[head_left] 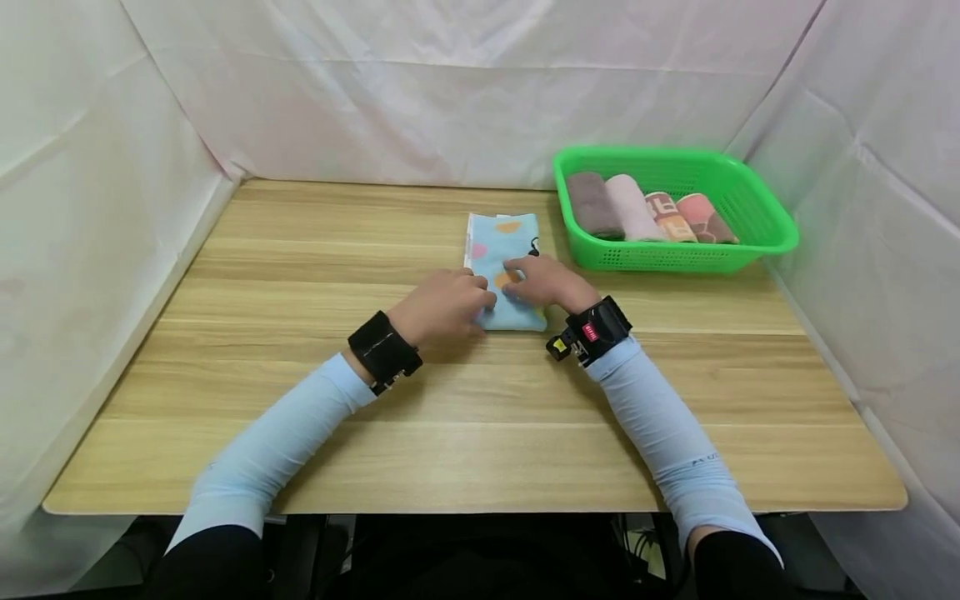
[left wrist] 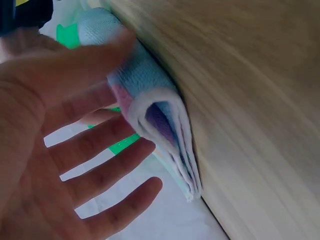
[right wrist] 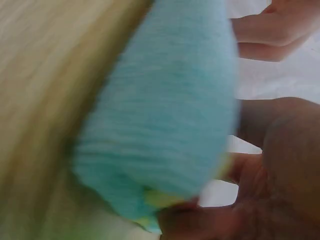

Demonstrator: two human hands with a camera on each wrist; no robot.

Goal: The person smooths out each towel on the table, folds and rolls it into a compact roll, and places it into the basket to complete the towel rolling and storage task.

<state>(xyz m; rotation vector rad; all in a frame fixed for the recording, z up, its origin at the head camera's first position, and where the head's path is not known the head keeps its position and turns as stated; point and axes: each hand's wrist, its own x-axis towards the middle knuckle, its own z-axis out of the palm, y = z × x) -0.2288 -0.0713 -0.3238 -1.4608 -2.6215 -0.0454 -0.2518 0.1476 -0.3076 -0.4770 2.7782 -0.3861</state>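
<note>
A folded light blue towel (head_left: 507, 312) with coloured dots lies on the table in front of the person, its layered, white-edged folds showing in the left wrist view. The left hand (head_left: 442, 307) is at the towel's left side; in the left wrist view its fingers (left wrist: 107, 145) are spread and the thumb overlaps the cloth. From the right, the right hand (head_left: 551, 282) reaches over the towel, thumb and forefinger extended on its top. One right-hand finger (right wrist: 185, 222) is right at the towel's end in the right wrist view, its tip partly hidden by the cloth.
A green plastic basket (head_left: 682, 260) stands at the back right, with a grey-brown rolled towel (head_left: 595, 204), a pale pink one (head_left: 632, 208) and two patterned ones along its near side. White cloth (head_left: 390, 108) encloses the wooden table (head_left: 300, 242) at the back and sides.
</note>
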